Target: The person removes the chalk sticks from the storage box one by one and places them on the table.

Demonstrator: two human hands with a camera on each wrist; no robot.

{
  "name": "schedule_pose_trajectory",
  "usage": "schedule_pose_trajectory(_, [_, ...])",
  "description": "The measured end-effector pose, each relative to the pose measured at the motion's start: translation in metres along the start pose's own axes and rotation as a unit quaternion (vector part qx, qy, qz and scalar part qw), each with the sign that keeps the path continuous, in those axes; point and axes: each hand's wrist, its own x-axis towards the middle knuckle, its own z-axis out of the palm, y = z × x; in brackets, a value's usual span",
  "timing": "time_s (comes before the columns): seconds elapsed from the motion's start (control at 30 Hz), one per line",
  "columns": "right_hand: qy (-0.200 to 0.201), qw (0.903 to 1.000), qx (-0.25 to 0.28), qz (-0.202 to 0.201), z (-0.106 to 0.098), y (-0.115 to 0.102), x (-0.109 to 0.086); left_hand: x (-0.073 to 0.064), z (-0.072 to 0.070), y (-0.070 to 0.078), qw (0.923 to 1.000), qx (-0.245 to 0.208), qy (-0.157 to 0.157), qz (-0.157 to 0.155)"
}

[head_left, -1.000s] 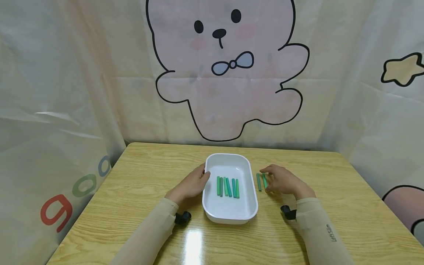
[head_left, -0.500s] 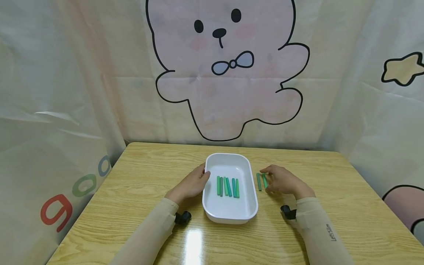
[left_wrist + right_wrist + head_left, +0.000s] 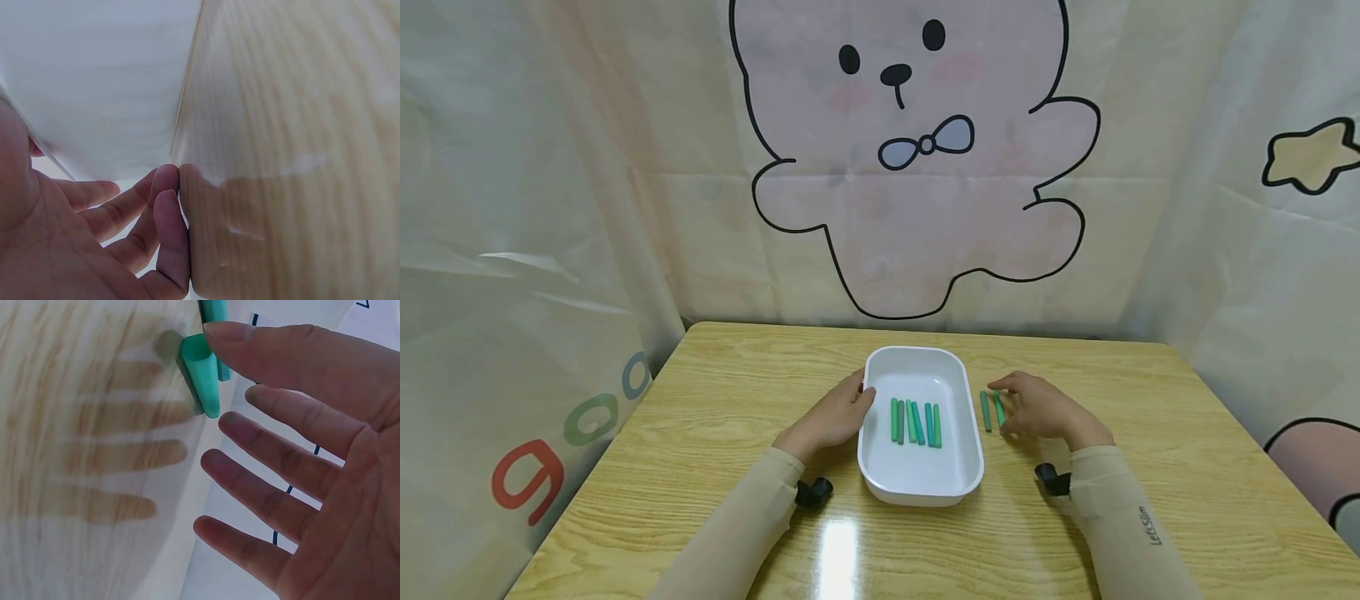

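Note:
In the head view, a white rectangular tray [image 3: 917,482] holds several chalk-like sticks [image 3: 917,422] in shades of green, lined up across its middle. My left hand [image 3: 829,421] holds the tray's left side, thumb at the rim and fingers along the outer wall; in the left wrist view the fingertips touch the table. Right of the tray lie a dark green stick [image 3: 986,412] and a brighter green stick [image 3: 999,408]. Over the brighter one is my right hand [image 3: 1047,410], fingers extended and spread, its thumb tip beside or touching the stick [image 3: 203,375]; contact is unclear.
The wood-grain table [image 3: 760,358] extends to both sides of the tray. Behind it hangs a curtain [image 3: 1150,250] printed with a bear. Black wrist cameras sit at both cuffs.

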Motion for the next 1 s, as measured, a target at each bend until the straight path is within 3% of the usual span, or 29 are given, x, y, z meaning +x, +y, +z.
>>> schedule_pose_trajectory(1.0, [0.035,0.9982,-0.029,-0.040,-0.016,-0.022,-0.014,0.000,0.000,0.002,1.0000,-0.007,-0.001,-0.007])
